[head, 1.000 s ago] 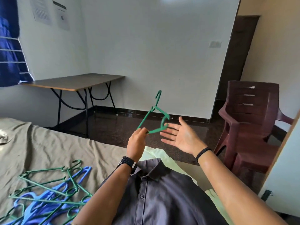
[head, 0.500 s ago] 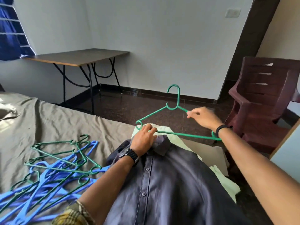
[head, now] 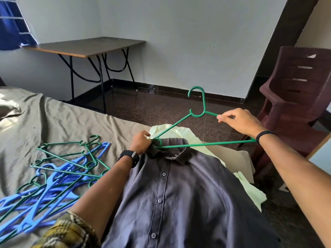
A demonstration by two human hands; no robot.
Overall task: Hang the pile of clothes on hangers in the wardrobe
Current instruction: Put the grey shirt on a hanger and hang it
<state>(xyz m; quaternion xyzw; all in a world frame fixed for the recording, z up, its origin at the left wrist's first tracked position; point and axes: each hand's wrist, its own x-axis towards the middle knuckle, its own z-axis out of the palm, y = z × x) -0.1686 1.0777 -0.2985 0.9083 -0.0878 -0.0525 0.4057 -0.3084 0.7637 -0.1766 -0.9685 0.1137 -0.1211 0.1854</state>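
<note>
While a heap of green and blue hangers lies at left on the bed, left hand grips collar of grey shirt at centre, right hand pinches raised green hanger with curled fingers.

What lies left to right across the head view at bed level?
Hanger pile → left hand → grey shirt → right hand → chair.
</note>
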